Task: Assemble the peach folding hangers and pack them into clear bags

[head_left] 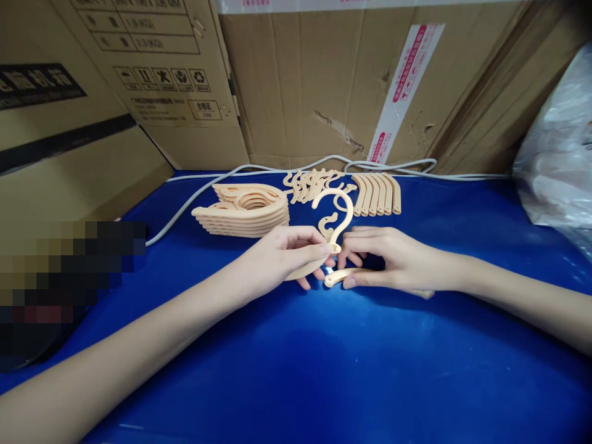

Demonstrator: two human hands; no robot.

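Note:
My left hand [296, 253] is closed on a cream plastic hanger piece [345, 213], whose hook curves up above the fingers while its arm lies partly hidden under the palm. Close by on the right, my right hand [383, 253] pinches a separate cream hanger arm [340, 277], its holed end pointing left towards the hook piece. The two pieces look apart, with a small gap between them. Just behind the fingers, a small loose hook part [327, 223] lies on the blue table [324, 364].
A stack of folded cream hangers [245, 216] stands behind my left hand. Further back are a pile of small hook parts [309, 185] and a row of hanger arms [377, 194]. A grey cable [194, 200] runs before cardboard boxes [314, 86]. Clear plastic wrapping [559, 142] is at right.

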